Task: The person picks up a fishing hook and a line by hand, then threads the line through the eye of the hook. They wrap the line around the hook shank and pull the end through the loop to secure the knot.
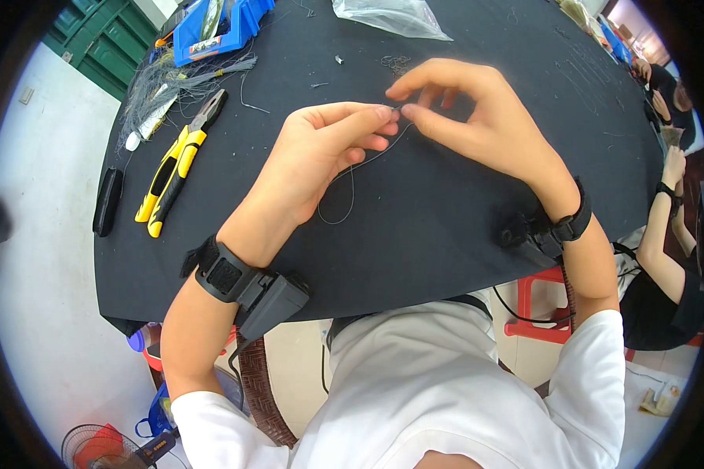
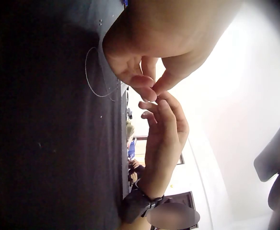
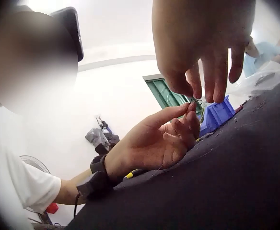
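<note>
Over the black-covered table, my left hand (image 1: 321, 141) pinches a small dark curled piece of wire (image 3: 196, 101) between thumb and forefinger. My right hand (image 1: 477, 117) meets it from the other side, its thumb and finger tips at the same spot, pinching the thin grey line (image 1: 352, 195). That line sags in a loop below the left hand, and part of it hides behind the fingers. In the left wrist view the loop (image 2: 87, 79) hangs beside the fingertips.
Yellow-and-black pliers (image 1: 186, 156) and a black case (image 1: 108, 202) lie at the left. Behind them are a bundle of fine strands (image 1: 172, 92) and a blue bin (image 1: 246, 19). A tangled wire pile (image 1: 396, 64) and a clear plastic bag (image 1: 391, 14) lie beyond my hands. Other people sit at right.
</note>
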{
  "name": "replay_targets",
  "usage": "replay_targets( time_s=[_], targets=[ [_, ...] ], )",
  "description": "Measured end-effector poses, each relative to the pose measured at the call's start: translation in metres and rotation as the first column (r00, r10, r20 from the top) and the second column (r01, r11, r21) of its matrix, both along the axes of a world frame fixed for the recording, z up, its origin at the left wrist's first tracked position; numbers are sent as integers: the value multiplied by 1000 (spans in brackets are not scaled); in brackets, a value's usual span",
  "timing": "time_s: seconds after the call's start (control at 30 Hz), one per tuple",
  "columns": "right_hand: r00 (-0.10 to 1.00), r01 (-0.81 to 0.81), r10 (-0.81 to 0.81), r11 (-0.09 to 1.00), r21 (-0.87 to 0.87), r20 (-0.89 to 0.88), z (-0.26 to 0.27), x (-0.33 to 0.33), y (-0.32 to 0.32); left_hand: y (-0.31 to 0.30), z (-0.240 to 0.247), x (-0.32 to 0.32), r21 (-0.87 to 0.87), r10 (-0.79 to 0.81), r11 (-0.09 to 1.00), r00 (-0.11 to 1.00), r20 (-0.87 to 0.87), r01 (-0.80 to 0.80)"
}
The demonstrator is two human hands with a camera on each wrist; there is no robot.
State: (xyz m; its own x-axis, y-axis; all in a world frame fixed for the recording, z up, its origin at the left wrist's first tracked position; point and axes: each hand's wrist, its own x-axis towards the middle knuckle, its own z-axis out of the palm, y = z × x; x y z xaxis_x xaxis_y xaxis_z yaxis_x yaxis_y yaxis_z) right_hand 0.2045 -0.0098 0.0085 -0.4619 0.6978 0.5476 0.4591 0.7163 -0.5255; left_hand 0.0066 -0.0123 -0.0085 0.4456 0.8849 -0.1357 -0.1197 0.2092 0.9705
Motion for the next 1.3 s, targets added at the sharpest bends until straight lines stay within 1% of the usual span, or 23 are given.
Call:
replay_targets(
  time_s=[0.1,0.2,0.3,0.4,0.67,0.8,0.9,1.1,1.3],
  targets=[
    [998,-45,52,987,-155,42,6,0,0,1,-1,0,14,-10,1000,1000,-2,10],
    [998,-67,64,978,-196,-18,5,1,0,2,-2,0,48,-17,999,1000,-12,17],
    [998,-66,63,972,-225,-23,7,1,-1,2,-2,0,84,-10,996,999,-38,13],
    [998,-50,43,980,-194,-41,4,1,-1,1,-1,-1,113,15,994,997,-74,-6],
    [999,-39,34,978,-205,-28,4,2,-1,0,1,1,197,35,980,986,-164,-2],
    [999,-34,27,984,-176,-40,2,-1,-1,0,1,2,217,44,976,984,-173,-5],
    [998,-1,-11,985,-173,-65,1,0,-1,-1,2,2,239,60,971,982,-177,-17],
    [997,-13,-3,979,-201,-80,0,-1,-1,-2,2,2,248,91,968,981,-169,-47],
    [995,-14,-18,950,-312,-99,-2,-2,-1,-2,0,1,294,88,955,984,-152,-40]
  ],
)
